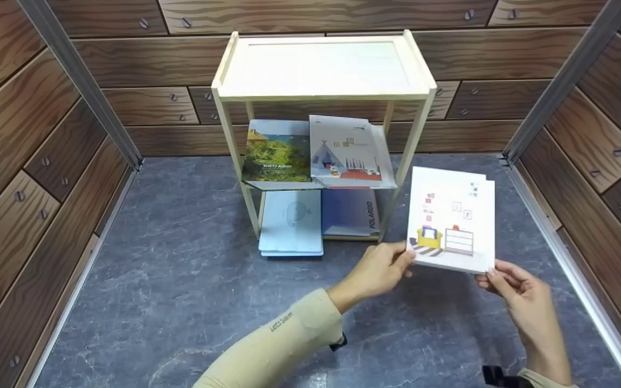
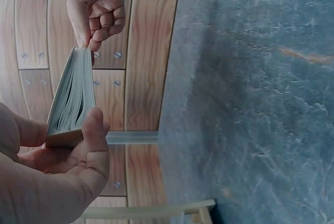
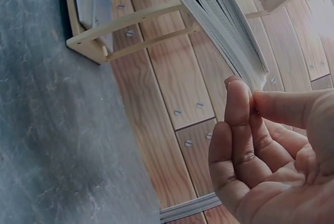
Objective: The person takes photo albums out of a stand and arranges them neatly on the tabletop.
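A thick white book point(image 1: 450, 215), its cover printed with a yellow armchair and a small cabinet, is held up to the right of the wooden shelf point(image 1: 316, 67). My left hand point(image 1: 378, 269) grips its lower left corner between thumb and fingers. At the lower right corner, my right hand point(image 1: 526, 302) pinches the book between thumb and fingertips. In the left wrist view the pages point(image 2: 75, 91) are fanned slightly apart. The right wrist view has my right hand point(image 3: 266, 145) pinching a corner of the page block point(image 3: 222, 23).
On the middle shelf lie a green landscape album point(image 1: 278, 153) and a book with a tent picture point(image 1: 343, 151). The bottom shelf bears a light blue book point(image 1: 291, 221) and a dark blue POLAROID book point(image 1: 348, 210). Wood-patterned walls point(image 1: 585, 161) enclose the grey marbled floor point(image 1: 170, 258).
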The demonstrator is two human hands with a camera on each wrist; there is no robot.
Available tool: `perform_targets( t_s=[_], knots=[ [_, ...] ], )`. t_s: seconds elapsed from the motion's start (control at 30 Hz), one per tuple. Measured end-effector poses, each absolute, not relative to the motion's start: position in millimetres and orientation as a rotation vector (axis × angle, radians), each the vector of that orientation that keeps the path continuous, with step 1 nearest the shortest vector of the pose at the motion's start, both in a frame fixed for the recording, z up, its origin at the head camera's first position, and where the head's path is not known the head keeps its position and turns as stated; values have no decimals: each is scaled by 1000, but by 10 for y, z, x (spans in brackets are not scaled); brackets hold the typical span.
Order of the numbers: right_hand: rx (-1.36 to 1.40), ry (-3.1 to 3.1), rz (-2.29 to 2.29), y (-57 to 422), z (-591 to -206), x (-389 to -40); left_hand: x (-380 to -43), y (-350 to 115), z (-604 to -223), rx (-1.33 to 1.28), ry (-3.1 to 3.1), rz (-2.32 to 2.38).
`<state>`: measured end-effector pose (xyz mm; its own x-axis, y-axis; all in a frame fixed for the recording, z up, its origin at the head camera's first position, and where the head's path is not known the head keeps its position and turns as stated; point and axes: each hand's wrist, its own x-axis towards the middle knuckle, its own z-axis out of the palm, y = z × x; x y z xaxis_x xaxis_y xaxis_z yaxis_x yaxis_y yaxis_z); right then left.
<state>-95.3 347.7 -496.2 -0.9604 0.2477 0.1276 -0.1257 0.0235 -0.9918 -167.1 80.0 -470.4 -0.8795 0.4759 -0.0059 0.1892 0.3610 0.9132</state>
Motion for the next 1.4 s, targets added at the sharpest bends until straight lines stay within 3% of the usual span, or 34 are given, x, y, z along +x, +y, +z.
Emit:
perform_targets(
  t_s=[1.4],
  knots=[
    [-462,-2551,1807,3647,-5544,-1205,-1753,1032,-5376,219,2313,1476]
  ],
)
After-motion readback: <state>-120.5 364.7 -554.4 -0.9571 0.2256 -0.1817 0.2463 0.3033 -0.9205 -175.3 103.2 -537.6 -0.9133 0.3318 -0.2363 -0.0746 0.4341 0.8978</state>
